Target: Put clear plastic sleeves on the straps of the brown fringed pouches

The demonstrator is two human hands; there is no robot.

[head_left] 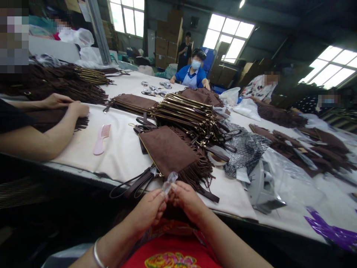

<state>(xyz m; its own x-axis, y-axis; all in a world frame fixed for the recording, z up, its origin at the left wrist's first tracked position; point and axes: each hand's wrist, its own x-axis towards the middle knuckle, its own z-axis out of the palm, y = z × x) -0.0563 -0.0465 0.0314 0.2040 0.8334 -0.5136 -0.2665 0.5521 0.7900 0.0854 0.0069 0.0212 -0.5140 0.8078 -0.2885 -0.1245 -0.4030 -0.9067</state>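
Observation:
Just off the table's front edge, my left hand [152, 208] and my right hand [185, 197] meet with thumbs and fingers pinched on a small piece of clear plastic [169, 182]. Right beyond them lies a brown fringed pouch [170, 150] with a gold zipper, its fringe spread to the right. Dark wrist straps [138, 184] hang from its near corner over the table edge. Behind the pouch rises a stack of similar brown pouches [182, 111], gold zippers stacked on one side.
A pink comb [102, 139] lies to the left, near a co-worker's hands [67, 106] on another brown piece. At right are a grey iron-like object [263, 182], patterned cloth [245, 149] and purple plastic [331, 230]. A person in blue [191, 74] sits across the table.

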